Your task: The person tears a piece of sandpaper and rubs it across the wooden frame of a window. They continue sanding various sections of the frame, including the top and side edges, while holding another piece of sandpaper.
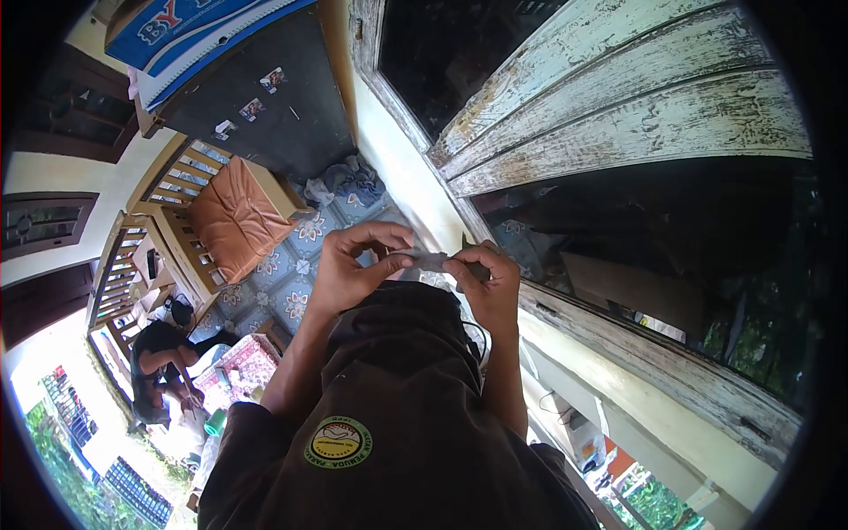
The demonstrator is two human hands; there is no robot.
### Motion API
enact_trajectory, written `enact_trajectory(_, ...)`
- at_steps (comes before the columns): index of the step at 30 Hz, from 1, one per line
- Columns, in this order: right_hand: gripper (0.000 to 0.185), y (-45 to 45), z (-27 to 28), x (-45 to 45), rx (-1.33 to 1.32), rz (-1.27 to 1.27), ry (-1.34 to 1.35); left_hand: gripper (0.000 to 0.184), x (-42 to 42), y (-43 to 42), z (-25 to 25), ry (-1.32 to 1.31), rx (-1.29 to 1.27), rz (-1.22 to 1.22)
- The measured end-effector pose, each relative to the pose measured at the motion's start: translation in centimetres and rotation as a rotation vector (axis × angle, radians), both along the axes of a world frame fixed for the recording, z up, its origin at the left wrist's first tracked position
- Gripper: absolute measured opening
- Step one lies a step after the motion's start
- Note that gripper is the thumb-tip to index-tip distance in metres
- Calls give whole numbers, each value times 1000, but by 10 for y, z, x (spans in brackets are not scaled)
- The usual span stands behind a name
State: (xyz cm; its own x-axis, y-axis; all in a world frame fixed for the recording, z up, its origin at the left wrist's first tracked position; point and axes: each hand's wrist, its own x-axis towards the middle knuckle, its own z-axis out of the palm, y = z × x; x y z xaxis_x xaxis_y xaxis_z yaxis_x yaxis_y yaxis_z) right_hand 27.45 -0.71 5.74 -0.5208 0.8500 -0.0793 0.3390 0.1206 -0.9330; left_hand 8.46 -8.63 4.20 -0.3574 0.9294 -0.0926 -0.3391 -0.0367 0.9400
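Note:
Both hands are raised close together before the dark shirt. My left hand (358,265) pinches one end of a small greyish piece (428,261) between thumb and index finger. The other end of that piece is at the fingertips of my right hand (488,281), whose fingers are closed. A dark greenish object (478,270) shows between the right thumb and fingers, with a thin pointed tip (465,239) rising above them. What exactly the grey piece is cannot be made out.
A weathered window frame (618,353) runs along the right. Left are a wooden chair with an orange cushion (237,216), a dark cabinet (265,106) and a patterned floor (296,283). A seated person (159,362) bends beside a pink-patterned surface (252,358).

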Motion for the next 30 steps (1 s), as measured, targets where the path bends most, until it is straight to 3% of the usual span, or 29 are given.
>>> enact_trajectory(2,9,-4,-3,-5,272,-72,29,26,-14,-2,3,432,241,-142)
enact_trajectory(5,12,-12,-17,-7,478,-254,90,27,-23,-4,12,516,309,-263)
enact_trajectory(7,12,-20,-18,-12,437,-337,124,29,-23,-6,11,545,373,-317)
enact_trajectory(9,14,-23,-16,-14,394,-410,166,30,-18,-5,14,610,297,-195)
enact_trajectory(10,14,-22,-14,-16,397,-346,195,30,-14,-4,16,616,300,-194)
enact_trajectory(12,14,-22,-12,-19,401,-290,226,33,-6,-3,21,668,207,27)
enact_trajectory(14,12,-19,-9,-21,327,-97,247,32,-11,-6,10,611,231,-35)
enact_trajectory(16,13,-20,-7,-23,333,-75,241,30,-10,-9,5,548,253,-93)
enact_trajectory(18,13,-19,-2,-20,217,-9,117,20,-3,-12,8,256,108,-145)
enact_trajectory(20,13,-15,-1,-13,212,6,115,17,10,-9,-1,181,146,-101)
enact_trajectory(22,13,-8,7,5,418,-73,88,13,27,1,0,106,180,-62)
enact_trajectory(26,11,-8,35,62,558,-357,89,13,54,34,5,79,107,99)
enact_trajectory(30,18,-8,52,133,1055,-863,108,15,75,69,15,87,88,129)
